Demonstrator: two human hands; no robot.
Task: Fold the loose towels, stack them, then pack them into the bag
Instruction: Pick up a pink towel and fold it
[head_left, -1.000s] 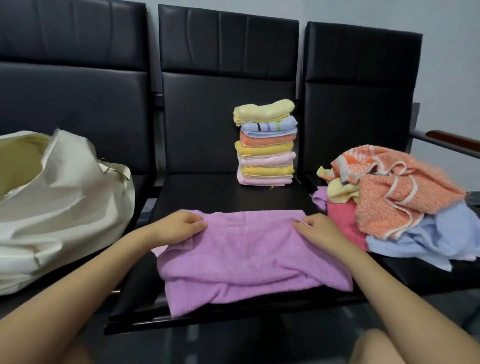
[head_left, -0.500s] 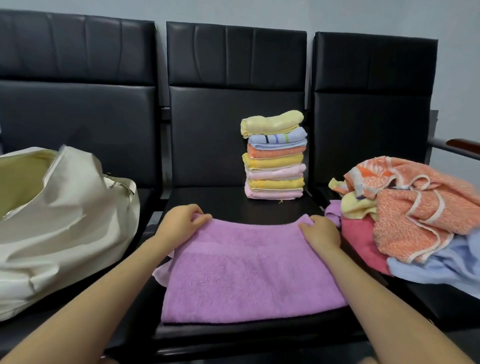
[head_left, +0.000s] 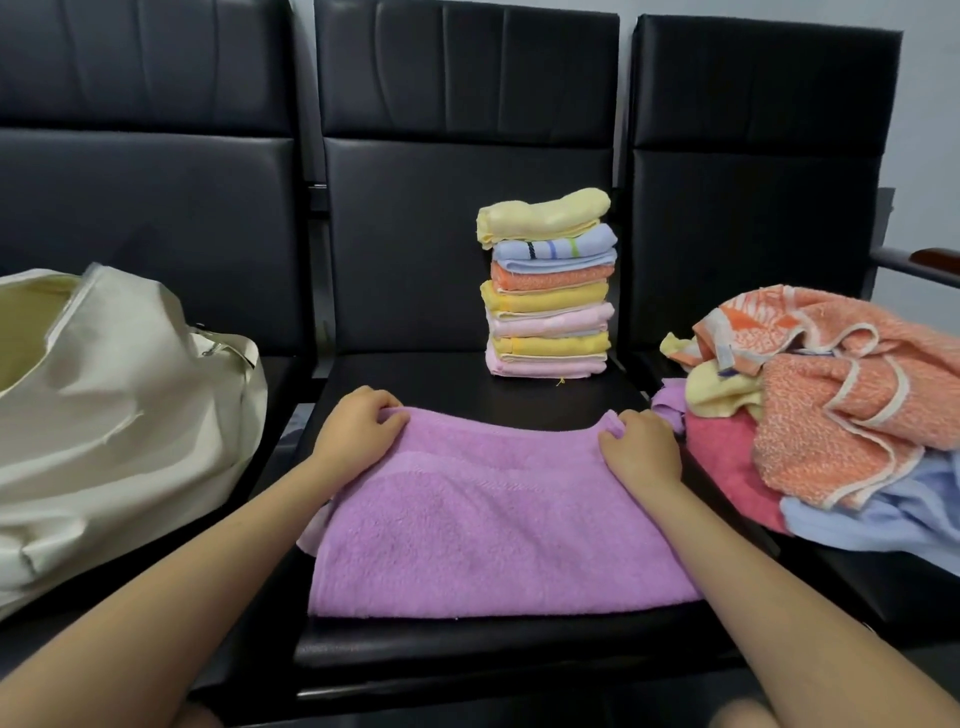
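A purple towel (head_left: 483, 530) lies folded flat across the front of the middle black seat (head_left: 436, 379). My left hand (head_left: 356, 428) grips its far left corner and my right hand (head_left: 641, 449) pinches its far right corner. Behind the towel, at the seat's back right, stands a stack of folded towels (head_left: 548, 283) in yellow, blue, orange and pink. A cream bag (head_left: 104, 415) sits open on the left seat. A heap of loose towels (head_left: 831, 415), orange, yellow, red and light blue, lies on the right seat.
Three black padded seats with tall backrests stand side by side. A wooden armrest (head_left: 930, 258) juts out at the far right. Bare seat shows between the purple towel and the stack.
Both hands have carried the towel's edge away from me toward the stack; the rumpled towel now lies smooth and doubled over. The camera has drawn closer.
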